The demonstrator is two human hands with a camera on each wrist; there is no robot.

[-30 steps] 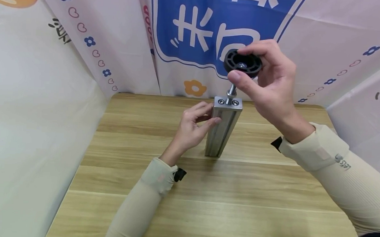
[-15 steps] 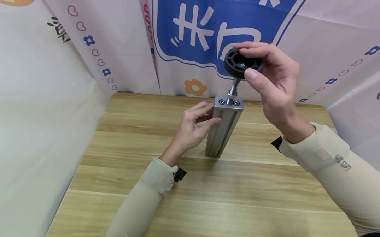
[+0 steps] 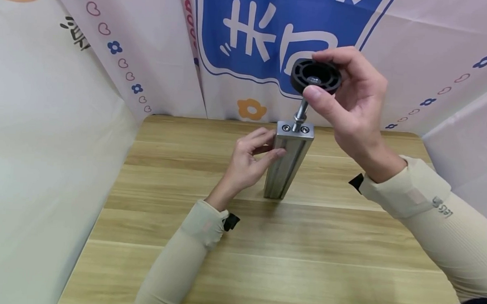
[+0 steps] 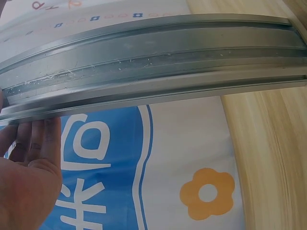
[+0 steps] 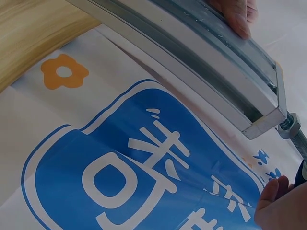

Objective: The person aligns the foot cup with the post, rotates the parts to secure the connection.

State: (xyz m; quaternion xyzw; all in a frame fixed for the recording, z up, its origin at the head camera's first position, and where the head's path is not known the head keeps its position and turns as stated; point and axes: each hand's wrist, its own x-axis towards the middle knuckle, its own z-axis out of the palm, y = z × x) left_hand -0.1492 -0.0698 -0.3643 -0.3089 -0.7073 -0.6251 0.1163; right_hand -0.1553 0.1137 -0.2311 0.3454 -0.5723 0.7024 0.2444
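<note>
A silver aluminium profile [image 3: 285,167] stands upright on the table, capped by a metal end plate with two bolts. My left hand [image 3: 247,163] grips it near the top, thumb on the front face and fingers at the side. From the plate rises a slightly tilted threaded rod [image 3: 303,108] with a nut [image 5: 289,123] low on it. At the rod's top is a round black levelling foot [image 3: 297,79], underside upward. My right hand [image 3: 357,102] holds this foot by its rim between thumb and fingers. In the left wrist view the grooved profile [image 4: 153,57] crosses the frame.
The wooden table [image 3: 304,245] extends toward me and to both sides. Behind it hangs a printed cloth [image 3: 248,34] with a blue sign and an orange flower, close to the right hand. White cloth walls [image 3: 44,138] border the left and right.
My right thumb shifted right along the foot's rim half a second ago and is now back left at its front. The left hand keeps its grip; the profile stays in place.
</note>
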